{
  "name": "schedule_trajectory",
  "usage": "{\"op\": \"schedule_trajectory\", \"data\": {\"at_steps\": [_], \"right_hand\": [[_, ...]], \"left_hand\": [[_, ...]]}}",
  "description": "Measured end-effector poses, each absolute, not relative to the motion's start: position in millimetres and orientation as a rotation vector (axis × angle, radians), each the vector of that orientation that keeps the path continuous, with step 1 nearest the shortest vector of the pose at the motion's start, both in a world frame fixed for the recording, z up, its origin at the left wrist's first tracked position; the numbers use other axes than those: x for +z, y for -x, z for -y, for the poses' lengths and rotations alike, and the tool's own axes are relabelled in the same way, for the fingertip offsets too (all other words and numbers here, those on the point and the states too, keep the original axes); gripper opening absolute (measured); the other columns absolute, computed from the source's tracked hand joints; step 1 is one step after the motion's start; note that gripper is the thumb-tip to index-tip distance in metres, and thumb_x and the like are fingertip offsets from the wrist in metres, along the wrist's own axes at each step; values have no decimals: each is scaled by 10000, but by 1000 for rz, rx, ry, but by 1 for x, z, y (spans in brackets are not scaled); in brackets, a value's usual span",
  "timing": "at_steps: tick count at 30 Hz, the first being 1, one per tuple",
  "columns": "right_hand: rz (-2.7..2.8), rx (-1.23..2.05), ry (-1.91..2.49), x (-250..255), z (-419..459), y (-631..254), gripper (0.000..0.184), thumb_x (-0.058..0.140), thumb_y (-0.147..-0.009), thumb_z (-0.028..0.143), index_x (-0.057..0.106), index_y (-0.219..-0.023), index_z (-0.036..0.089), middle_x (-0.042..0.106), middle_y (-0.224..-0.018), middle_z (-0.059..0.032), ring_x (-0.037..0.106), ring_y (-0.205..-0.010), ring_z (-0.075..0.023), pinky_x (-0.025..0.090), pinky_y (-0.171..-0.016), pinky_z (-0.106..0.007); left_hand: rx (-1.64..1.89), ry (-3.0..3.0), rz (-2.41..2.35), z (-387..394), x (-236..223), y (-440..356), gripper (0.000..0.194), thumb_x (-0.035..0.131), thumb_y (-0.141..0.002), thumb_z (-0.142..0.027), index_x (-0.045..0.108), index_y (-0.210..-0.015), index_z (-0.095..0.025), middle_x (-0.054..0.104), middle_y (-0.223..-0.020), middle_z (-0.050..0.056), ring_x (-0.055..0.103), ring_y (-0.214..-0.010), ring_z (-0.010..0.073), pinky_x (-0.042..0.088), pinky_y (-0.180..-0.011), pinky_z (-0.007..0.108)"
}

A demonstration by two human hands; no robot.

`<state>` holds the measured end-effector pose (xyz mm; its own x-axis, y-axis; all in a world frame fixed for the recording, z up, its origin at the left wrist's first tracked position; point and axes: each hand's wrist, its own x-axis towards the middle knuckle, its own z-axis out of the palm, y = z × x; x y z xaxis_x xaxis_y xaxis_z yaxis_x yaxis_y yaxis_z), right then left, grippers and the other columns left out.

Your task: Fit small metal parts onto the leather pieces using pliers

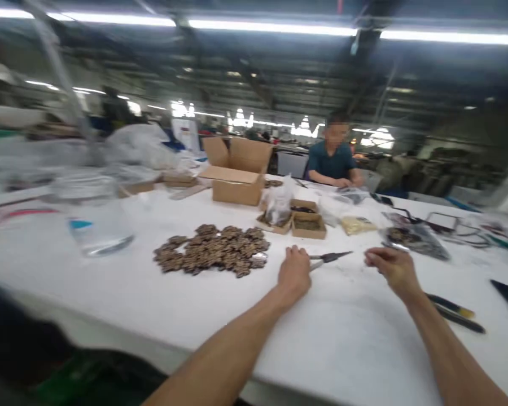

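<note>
Left hand (295, 272) clamped on pliers (331, 257), right hand (394, 270) grip unclear, brown pile (214, 251), open carton (236, 192)

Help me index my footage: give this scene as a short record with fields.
Surface: white table
Left hand: on the handles of a pointed, plier-like tool
Right hand: fingers bent, near the tool's tip; anything held is too small to tell
Left of the hands: heap of brown pieces
Behind the heap: open cardboard box
By the right forearm: dark-handled tool
Across the table: seated person
</note>
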<state>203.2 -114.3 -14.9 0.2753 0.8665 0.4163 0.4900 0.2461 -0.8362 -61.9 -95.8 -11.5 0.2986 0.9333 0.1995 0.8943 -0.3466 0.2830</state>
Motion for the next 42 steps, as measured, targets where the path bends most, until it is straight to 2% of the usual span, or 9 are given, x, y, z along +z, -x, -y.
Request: {"op": "schedule_trajectory", "data": {"at_steps": [2, 3, 6, 10, 16, 24, 29, 42], "right_hand": [[1308, 526, 1330, -17, 119, -231, 429, 785, -797, 546, 766, -925, 137, 753, -743, -86, 721, -667, -245, 608, -651, -361], [1286, 593, 1263, -20, 117, -235, 443, 819, -749, 551, 778, -904, 138, 751, -700, -91, 720, -637, -253, 612, -643, -371], [1251, 679, 1127, -30, 104, -230, 402, 864, -704, 492, 802, -914, 156, 770, -734, -95, 734, -661, -263, 629, -690, -410], [1271, 675, 1078, -31, 103, -226, 292, 863, -717, 432, 823, -882, 195, 781, -791, -84, 743, -693, -265, 627, -705, -414], [1394, 492, 1072, -21, 111, -226, 144, 845, -739, 360, 828, -826, 247, 782, -894, -51, 705, -801, -241, 570, -675, -344], [1412, 470, 1104, -28, 105, -227, 164, 825, -752, 365, 824, -860, 242, 778, -858, -53, 681, -743, -228, 547, -625, -329], [1413, 499, 1151, -32, 103, -227, 171, 825, -750, 368, 822, -867, 244, 782, -857, -52, 697, -754, -233, 561, -674, -344], [1402, 460, 1127, -33, 105, -217, 159, 801, -771, 376, 815, -856, 243, 777, -867, -55, 688, -771, -237, 560, -666, -351]], "left_hand": [[540, -2466, -1757, 85, -18, 45, 414, 654, -762, -45, 573, -1158, -134, 561, -1242, 166, 498, -1201, 283, 531, -922, 360], [545, -2478, -1785, 82, -22, 45, 439, 633, -731, -20, 562, -1147, -142, 552, -1232, 155, 486, -1187, 278, 529, -901, 345], [536, -2499, -1826, 78, -27, 56, 468, 596, -687, 2, 541, -1127, -147, 531, -1213, 144, 465, -1148, 272, 513, -860, 331], [548, -2484, -1826, 79, -27, 58, 463, 571, -680, 9, 536, -1113, -153, 520, -1193, 140, 458, -1130, 274, 498, -849, 334], [543, -2472, -1804, 80, -22, 54, 450, 561, -675, 13, 542, -1091, -158, 521, -1180, 140, 459, -1124, 276, 490, -870, 349], [540, -2502, -1809, 80, -24, 56, 436, 553, -689, 6, 537, -1095, -151, 520, -1184, 136, 458, -1135, 273, 494, -873, 340], [520, -2506, -1779, 84, -22, 54, 473, 548, -694, 8, 523, -1132, -168, 514, -1220, 131, 453, -1165, 272, 500, -847, 328], [483, -2510, -1682, 86, -28, 54, 459, 525, -704, 25, 509, -1130, -144, 501, -1217, 155, 547, -1062, 260, 483, -906, 371]]}}
